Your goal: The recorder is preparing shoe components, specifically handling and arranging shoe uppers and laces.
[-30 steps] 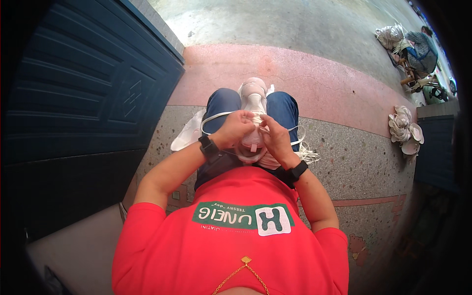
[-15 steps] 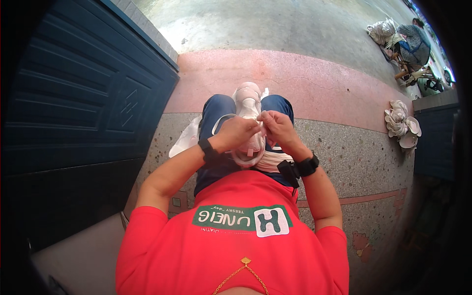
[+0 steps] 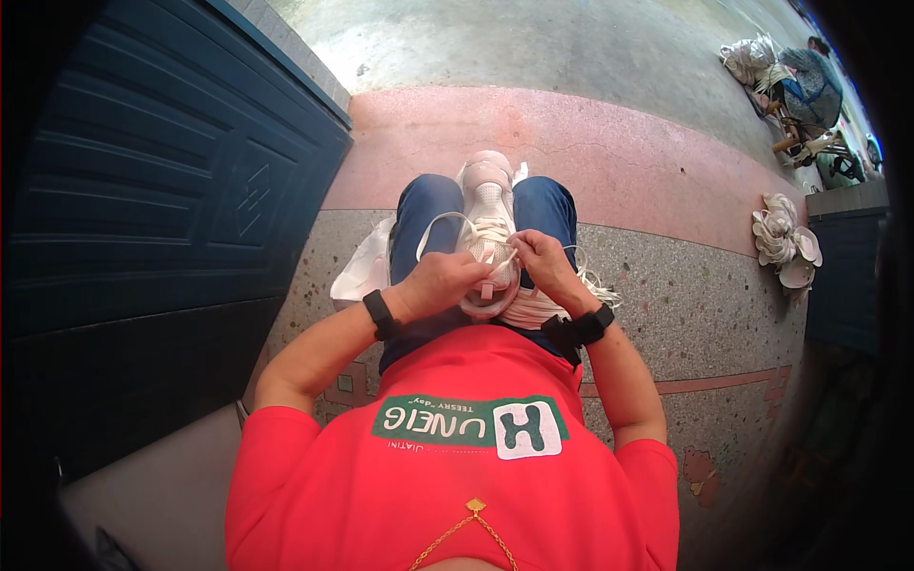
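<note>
White lace — seemingly looser than before

One view only here, a head-worn fisheye camera looking steeply down the wearer's own red-shirted chest to the lap. It sits close above the pale lace-up sneaker resting on the blue-trousered knees, facing forward over speckled stone floor. Straight edges bow near the rim; the dark blue panelled metal door curves along the left.

Left hand and right hand meet over the lap — fingers pinched (both wrists banded).
</note>
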`<act>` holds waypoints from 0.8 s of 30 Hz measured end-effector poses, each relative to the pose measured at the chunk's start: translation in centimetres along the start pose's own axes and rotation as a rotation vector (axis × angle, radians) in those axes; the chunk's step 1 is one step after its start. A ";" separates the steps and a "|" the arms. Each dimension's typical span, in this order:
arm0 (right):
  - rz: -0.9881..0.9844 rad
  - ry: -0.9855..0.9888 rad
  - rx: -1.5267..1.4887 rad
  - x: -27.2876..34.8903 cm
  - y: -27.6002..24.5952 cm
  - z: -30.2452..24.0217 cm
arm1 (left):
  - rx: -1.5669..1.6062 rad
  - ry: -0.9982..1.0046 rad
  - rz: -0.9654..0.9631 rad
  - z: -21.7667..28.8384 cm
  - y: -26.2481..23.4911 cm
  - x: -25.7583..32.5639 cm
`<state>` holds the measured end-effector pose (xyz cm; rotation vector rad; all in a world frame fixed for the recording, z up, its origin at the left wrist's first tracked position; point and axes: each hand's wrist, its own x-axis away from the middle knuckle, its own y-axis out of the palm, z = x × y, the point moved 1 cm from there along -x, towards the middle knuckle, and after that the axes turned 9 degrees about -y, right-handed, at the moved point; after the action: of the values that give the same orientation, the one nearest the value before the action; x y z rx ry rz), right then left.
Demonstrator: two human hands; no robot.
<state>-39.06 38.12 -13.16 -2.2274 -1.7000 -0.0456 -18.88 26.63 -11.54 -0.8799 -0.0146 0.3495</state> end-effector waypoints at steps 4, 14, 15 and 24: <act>0.086 -0.278 0.260 0.2 0.9 1.8 | -0.017 0.018 0.028 0.7 -0.4 -0.2; 0.089 -0.269 0.283 -0.6 2.7 2.4 | -0.054 0.033 -0.012 1.2 0.2 -0.5; 0.130 -0.195 0.109 -0.5 2.9 2.5 | -0.060 0.033 -0.029 1.4 0.1 -0.6; 0.156 -0.344 0.252 0.3 3.2 0.5 | 0.058 -0.280 0.197 0.1 0.2 -1.1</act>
<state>-36.09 37.80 -14.39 -2.2584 -1.5785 0.5865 -19.99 26.45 -11.45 -0.7716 -0.1763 0.6526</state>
